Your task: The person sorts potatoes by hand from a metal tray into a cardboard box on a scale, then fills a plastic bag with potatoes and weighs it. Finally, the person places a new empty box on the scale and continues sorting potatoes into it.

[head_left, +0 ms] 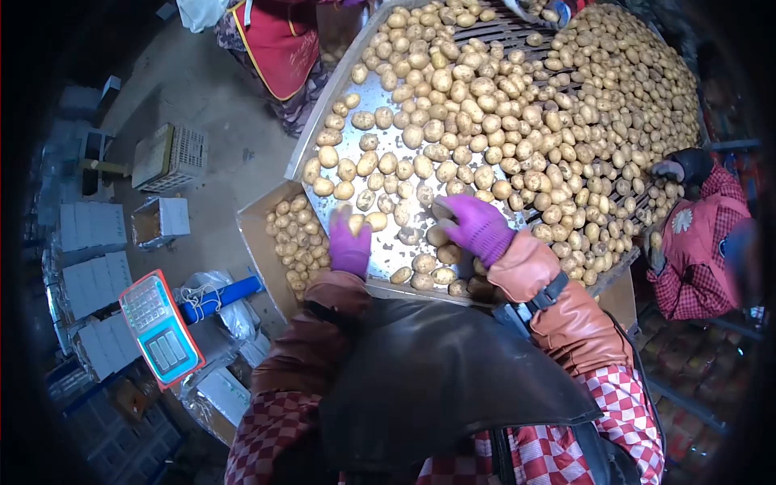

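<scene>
Both my hands wear purple knitted gloves with soiled fingertips, above a metal sorting tray. My left hand is at the tray's near left side, its fingers closed around a small yellow potato. Another potato lies just right of those fingers. My right hand is at the near middle of the tray, with fingers curled on a darker potato that they partly cover. Below it, several shaded potatoes lie near the front edge.
A cardboard box of smaller potatoes adjoins the tray's left side. A large potato heap spreads over slats at right. Co-workers stand at the far left and right. A scale and a crate are at left.
</scene>
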A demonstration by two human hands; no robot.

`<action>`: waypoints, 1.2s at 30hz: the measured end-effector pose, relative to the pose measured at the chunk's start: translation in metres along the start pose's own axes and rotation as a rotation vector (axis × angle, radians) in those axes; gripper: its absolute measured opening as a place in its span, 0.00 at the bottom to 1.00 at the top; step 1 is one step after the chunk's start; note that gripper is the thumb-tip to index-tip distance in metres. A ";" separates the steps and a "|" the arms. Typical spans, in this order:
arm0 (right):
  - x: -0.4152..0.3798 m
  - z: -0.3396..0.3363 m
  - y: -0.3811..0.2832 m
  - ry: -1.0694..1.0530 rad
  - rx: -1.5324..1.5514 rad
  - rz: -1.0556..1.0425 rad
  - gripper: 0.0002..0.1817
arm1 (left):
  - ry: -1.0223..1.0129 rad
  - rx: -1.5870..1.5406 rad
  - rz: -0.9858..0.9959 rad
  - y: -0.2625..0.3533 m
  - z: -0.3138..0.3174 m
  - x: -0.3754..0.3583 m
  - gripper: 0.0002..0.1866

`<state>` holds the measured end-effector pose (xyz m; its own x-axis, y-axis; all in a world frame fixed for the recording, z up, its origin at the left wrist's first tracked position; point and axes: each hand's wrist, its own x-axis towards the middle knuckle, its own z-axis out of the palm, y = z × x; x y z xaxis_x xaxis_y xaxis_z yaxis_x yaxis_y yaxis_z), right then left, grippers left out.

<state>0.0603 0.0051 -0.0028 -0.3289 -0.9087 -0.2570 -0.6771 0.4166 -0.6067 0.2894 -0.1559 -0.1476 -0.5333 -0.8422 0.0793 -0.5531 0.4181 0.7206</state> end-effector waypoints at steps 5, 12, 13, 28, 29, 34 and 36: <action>0.093 0.055 -0.034 -0.054 -0.209 -0.147 0.35 | 0.095 -0.116 -0.037 0.017 -0.034 0.018 0.31; 0.138 0.088 -0.084 -0.222 -0.471 0.163 0.32 | 0.320 0.005 -0.057 -0.018 -0.003 0.035 0.27; 0.137 0.091 -0.088 -0.192 -0.470 0.184 0.31 | 0.339 -0.034 -0.071 -0.020 0.002 0.035 0.27; 0.102 0.107 -0.039 0.092 -0.515 -0.114 0.18 | 0.080 -0.009 -0.012 0.030 0.014 0.009 0.26; 0.103 0.106 -0.038 0.124 -0.503 -0.141 0.17 | 0.071 0.034 0.019 0.033 0.013 0.009 0.26; 0.133 0.102 -0.021 0.217 -0.529 -0.271 0.17 | 0.148 0.018 0.059 0.018 0.025 0.014 0.25; 0.127 0.099 -0.022 0.122 -0.549 -0.255 0.15 | 0.156 0.031 0.052 0.021 0.021 0.012 0.25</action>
<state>0.0991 -0.1219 -0.0965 -0.1631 -0.9855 -0.0470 -0.9737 0.1685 -0.1534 0.2576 -0.1500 -0.1458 -0.4567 -0.8610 0.2237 -0.5480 0.4704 0.6917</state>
